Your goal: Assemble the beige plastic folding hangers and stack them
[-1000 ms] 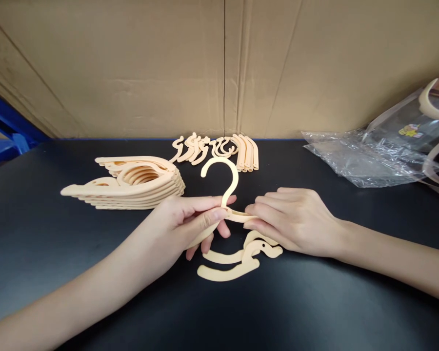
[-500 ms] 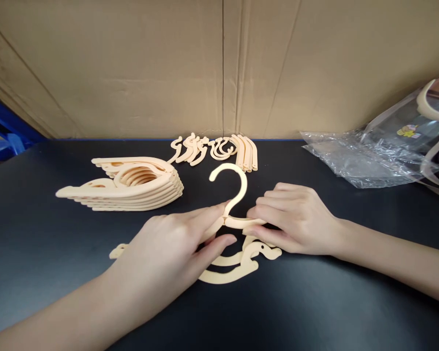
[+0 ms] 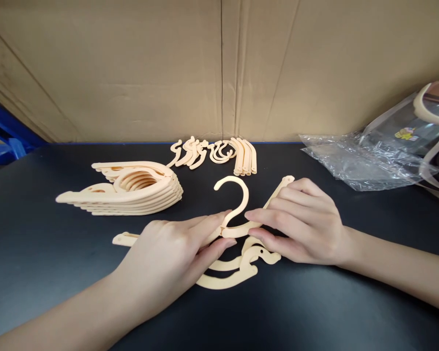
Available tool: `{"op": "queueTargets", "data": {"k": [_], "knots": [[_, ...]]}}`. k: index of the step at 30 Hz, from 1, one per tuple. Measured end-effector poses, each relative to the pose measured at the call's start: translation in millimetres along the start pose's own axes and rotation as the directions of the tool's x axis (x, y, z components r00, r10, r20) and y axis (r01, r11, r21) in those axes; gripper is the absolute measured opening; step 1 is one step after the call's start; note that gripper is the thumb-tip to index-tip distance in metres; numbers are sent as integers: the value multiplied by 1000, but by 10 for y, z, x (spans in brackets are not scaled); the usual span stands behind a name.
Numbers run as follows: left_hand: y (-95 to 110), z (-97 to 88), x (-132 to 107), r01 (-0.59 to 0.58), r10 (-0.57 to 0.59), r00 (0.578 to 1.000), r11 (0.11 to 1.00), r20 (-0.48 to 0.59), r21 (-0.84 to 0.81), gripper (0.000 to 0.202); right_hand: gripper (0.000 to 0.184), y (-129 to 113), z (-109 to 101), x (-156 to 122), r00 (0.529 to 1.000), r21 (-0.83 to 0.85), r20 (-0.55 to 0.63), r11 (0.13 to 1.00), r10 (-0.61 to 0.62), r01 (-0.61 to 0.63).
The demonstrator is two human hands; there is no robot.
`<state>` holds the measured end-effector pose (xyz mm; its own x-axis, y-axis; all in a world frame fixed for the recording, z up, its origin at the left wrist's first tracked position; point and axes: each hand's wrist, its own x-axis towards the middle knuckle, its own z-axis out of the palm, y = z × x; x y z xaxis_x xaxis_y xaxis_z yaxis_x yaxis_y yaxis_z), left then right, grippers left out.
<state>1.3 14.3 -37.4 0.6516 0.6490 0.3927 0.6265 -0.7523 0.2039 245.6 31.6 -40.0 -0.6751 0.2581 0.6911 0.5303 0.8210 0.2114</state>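
Between my hands is a cream folding clothes hanger with its hook pointing up and away from me. My left hand is closed on the left arm of it, thumb and fingers pinching close to the hook's base. My right hand grips the other arm, whose far end sticks out above the knuckles, angled up to the right. Under the hanger, curved cream hanger pieces lie on the table, partly hidden by my hands.
A stack of folded cream hangers sits at the left. Loose hooks and straight arm pieces lie along the back, by a cardboard wall. Crumpled clear plastic bags lie on the black table at the right.
The hanger's right arm has swung up, so its end now shows above my right hand. The hook has shifted slightly toward me, and my right hand has turned a little.
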Motion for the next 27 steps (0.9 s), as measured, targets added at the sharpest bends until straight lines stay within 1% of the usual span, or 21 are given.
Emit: {"op": "queueTargets", "data": {"k": [3, 5, 8, 12, 15, 17, 19, 21, 23, 24, 25, 27], "knots": [[8, -8, 29, -4, 4, 1000, 1000, -20, 3, 21, 10, 5, 12, -3, 1000, 26, -11, 1000, 4, -4], [12, -13, 51, -4, 5, 999, 1000, -35, 22, 27, 12, 4, 10, 0, 1000, 27, -4, 1000, 1, -1], [6, -3, 51, -21, 24, 999, 998, -43, 56, 32, 19, 2, 8, 10, 999, 34, 40, 999, -6, 5], [-3, 27, 9, -49, 51, 998, 998, -34, 45, 28, 24, 6, 25, 27, 994, 71, 112, 997, -5, -3], [13, 29, 5, -72, 73, 997, 997, -31, 26, 26, 22, 17, 47, 39, 990, 117, 141, 992, 30, -46], [26, 20, 13, -93, 93, 995, 995, -38, 24, 25, 23, 31, 60, 46, 982, 176, 156, 975, 106, -133], [26, 15, 17, -103, 104, 994, 994, -40, 27, 24, 23, 48, 69, 50, 953, 232, 198, 933, 230, -274], [7, 22, 14, -107, 109, 993, 994, -45, 33, 23, 18, 67, 74, 49, 894, 254, 249, 866, 372, -431], [-23, 37, 8, -113, 115, 992, 993, -56, 37, 21, 8, 82, 77, 43, 829, 258, 284, 794, 483, -551], [-38, 46, 7, -118, 120, 991, 992, -59, 40, 20, 6, 88, 79, 38, 803, 257, 294, 766, 519, -589], [-50, 51, 8, -124, 127, 990, 991, -63, 45, 19, 10, 93, 81, 33, 784, 255, 301, 747, 543, -614], [-65, 53, 18, -129, 131, 990, 990, -53, 52, 16, 18, 102, 88, 22, 773, 246, 299, 737, 560, -629]]}}
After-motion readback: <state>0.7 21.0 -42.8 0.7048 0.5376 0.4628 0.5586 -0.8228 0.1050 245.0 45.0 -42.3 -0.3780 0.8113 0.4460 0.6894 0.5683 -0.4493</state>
